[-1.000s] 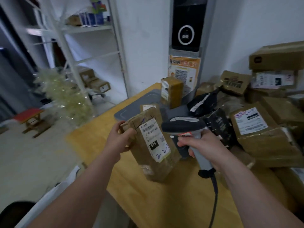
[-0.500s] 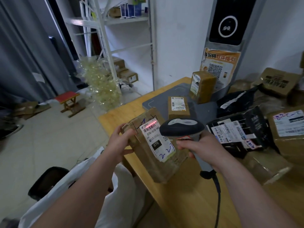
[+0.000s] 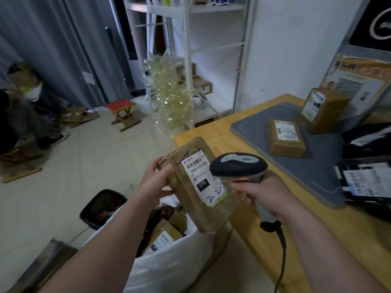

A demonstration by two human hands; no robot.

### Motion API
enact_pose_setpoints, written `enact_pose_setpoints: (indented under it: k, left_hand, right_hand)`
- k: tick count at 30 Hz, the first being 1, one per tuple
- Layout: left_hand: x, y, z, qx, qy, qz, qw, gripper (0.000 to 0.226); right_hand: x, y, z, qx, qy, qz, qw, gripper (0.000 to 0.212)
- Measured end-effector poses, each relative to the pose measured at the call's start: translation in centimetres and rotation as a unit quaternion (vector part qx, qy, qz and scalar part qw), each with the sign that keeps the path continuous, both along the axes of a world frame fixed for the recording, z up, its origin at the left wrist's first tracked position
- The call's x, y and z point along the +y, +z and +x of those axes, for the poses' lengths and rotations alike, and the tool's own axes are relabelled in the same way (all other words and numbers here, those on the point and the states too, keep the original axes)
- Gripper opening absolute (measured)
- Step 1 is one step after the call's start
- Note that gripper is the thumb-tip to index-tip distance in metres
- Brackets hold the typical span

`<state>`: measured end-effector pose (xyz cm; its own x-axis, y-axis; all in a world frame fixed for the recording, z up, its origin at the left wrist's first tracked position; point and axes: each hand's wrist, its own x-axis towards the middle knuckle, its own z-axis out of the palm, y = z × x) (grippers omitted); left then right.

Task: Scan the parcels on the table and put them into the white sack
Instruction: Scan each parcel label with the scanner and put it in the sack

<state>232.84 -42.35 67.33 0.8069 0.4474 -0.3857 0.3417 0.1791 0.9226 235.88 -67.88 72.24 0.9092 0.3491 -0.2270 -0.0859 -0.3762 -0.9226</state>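
On the head view, my left hand (image 3: 154,182) grips the brown parcel (image 3: 201,187) by its left edge, tilted, label facing me, above the open white sack (image 3: 169,267) at the table (image 3: 317,218) edge. My right hand (image 3: 266,193) wraps the scanner (image 3: 238,166) handle just right of it.

head cam | wide-angle, worn | faces forward-down | close over table (image 3: 228,140) corner and white sack (image 3: 169,267) | single view
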Motion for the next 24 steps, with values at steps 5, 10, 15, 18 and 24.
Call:
enact_pose_setpoints:
  k: [5,10,15,18,24]
  left_hand:
    - [6.0,-1.5,-2.5,0.014,0.053,-0.008,0.998,0.045]
    - [11.1,-4.3,-4.9,0.030,0.164,-0.004,0.986,0.052]
    - [14.8,-8.9,-6.9,0.070,0.178,0.108,0.976,0.092]
    - [15.5,-11.5,-7.4,0.105,0.143,0.192,0.965,0.102]
    - [15.3,-18.1,-7.5,0.122,0.134,0.163,0.970,0.098]
  right_hand:
    - [6.2,-1.9,-0.8,0.024,0.008,0.018,1.000,0.002]
    - [11.0,-5.7,-1.0,0.054,-0.017,0.005,0.998,0.006]
    - [14.4,-11.5,-1.5,0.129,-0.052,-0.019,0.990,0.030]
    - [15.6,-15.0,-2.0,0.162,-0.065,-0.021,0.984,0.044]
    - [16.7,-20.9,-2.6,0.215,-0.102,-0.066,0.969,0.033]
